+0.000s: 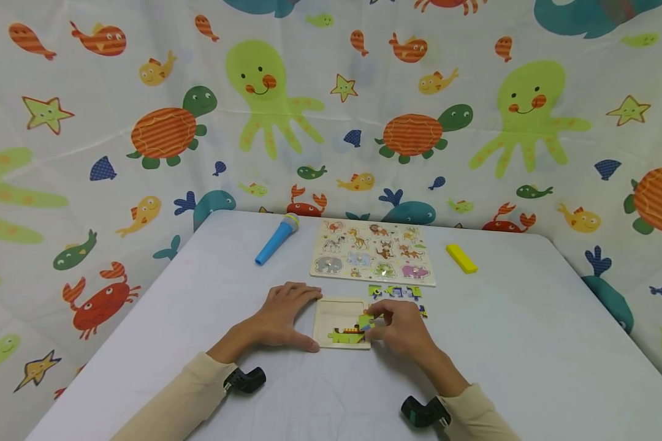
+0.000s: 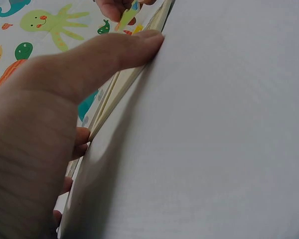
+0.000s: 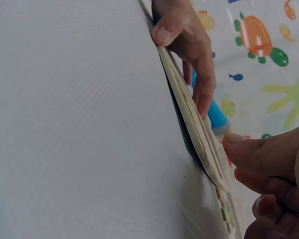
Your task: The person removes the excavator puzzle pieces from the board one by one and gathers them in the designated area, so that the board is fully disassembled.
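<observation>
Fingers of the right hand (image 1: 401, 329) pinched a green-and-blue puzzle piece (image 1: 366, 322) at the right side of a shallow wooden tray (image 1: 339, 314); whether this piece touched the tray could not be told. Fingers of the left hand (image 1: 287, 315) were spread and relaxed, grasping nothing, with the thumb against the tray's near left corner and the fingertips by its far left corner. The tray lay flat on a white-covered table (image 1: 529, 343), between the two hands. Joined green pieces (image 1: 343, 336), bearing a dark and red pattern, lay along the near part of the tray's interior. Loose puzzle pieces (image 1: 395, 292) lay just beyond the tray, to the far right, some partly hidden by the right hand. Farther off, an animal puzzle board (image 1: 372, 252) rested flat, with a blue toy microphone (image 1: 277, 240) to its left and a yellow block (image 1: 461, 258) to its right. Black wrist cameras (image 1: 245, 380) were worn near the cuffs of beige sleeves (image 1: 182, 395). Behind the table hung a white cloth (image 1: 309, 168) printed with sea creatures.
</observation>
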`<state>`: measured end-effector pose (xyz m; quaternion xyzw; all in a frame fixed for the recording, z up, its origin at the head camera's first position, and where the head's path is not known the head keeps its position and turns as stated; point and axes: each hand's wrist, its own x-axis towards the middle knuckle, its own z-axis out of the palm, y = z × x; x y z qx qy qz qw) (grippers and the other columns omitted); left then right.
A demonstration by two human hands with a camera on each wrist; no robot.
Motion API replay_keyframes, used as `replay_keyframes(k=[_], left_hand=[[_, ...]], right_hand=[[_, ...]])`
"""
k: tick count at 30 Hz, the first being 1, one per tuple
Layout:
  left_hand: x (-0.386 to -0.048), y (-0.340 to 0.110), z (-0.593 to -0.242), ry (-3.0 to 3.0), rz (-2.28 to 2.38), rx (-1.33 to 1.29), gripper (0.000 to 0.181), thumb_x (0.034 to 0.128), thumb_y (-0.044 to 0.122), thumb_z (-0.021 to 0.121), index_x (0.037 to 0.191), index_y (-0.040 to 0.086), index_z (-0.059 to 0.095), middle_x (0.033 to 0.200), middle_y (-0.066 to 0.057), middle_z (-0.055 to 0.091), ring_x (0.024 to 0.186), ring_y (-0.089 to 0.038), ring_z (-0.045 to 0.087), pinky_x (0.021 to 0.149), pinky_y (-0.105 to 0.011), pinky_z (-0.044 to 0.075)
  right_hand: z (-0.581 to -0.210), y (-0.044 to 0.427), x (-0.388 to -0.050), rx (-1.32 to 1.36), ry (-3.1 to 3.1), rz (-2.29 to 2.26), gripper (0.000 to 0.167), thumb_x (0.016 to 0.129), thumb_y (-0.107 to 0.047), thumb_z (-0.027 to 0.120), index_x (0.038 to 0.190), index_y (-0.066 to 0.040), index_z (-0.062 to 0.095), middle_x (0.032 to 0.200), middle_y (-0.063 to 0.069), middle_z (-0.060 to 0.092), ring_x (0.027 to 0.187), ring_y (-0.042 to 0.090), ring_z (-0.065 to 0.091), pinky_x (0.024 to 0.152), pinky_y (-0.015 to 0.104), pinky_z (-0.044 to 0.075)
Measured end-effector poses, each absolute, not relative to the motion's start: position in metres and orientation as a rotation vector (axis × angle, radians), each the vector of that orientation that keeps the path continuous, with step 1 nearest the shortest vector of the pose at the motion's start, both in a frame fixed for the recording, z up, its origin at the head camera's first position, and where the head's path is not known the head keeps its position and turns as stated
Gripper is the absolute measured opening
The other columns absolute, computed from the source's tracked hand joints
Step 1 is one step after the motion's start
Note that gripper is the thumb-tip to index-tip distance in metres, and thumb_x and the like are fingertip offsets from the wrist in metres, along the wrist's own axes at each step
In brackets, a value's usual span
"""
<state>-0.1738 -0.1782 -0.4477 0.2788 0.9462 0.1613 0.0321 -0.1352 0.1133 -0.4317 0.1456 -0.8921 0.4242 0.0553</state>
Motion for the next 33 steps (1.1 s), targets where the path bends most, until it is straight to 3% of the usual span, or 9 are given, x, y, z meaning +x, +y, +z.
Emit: replay_keyframes(k=[7, 14, 33], left_hand=[[-0.173, -0.178, -0.446, 2.909, 0.499, 0.841, 0.107, 0.0655, 0.08, 0.072, 0.154, 0.027, 0.043, 0.159, 0.007, 0.039, 0.147, -0.025, 0.028, 0.115, -0.058, 0.021], [-0.172, -0.177, -0.445, 2.914, 0.491, 0.83, 0.108, 0.0652, 0.08, 0.072, 0.154, 0.027, 0.043, 0.159, 0.006, 0.039, 0.147, -0.026, 0.028, 0.115, -0.058, 0.021], [-0.172, -0.177, -0.443, 2.901, 0.509, 0.852, 0.108, 0.0656, 0.08, 0.071, 0.154, 0.025, 0.043, 0.159, 0.005, 0.039, 0.147, -0.027, 0.028, 0.114, -0.058, 0.021]], right_hand=[[-0.433, 0.118, -0.137, 0.419, -2.74, 1.304, 0.03, 0.068, -0.005, 0.092, 0.094, -0.013, 0.078, 0.079, -0.005, 0.066, 0.066, 0.014, 0.045, 0.058, 0.026, 0.034], [-0.433, 0.124, -0.139, 0.357, -2.819, 1.312, 0.032, 0.067, -0.006, 0.092, 0.094, -0.014, 0.077, 0.073, 0.0, 0.056, 0.068, 0.016, 0.046, 0.059, 0.026, 0.034], [-0.432, 0.132, -0.141, 0.294, -2.941, 1.262, 0.033, 0.064, -0.004, 0.094, 0.088, -0.013, 0.073, 0.081, -0.003, 0.063, 0.078, 0.017, 0.05, 0.068, 0.028, 0.041]])
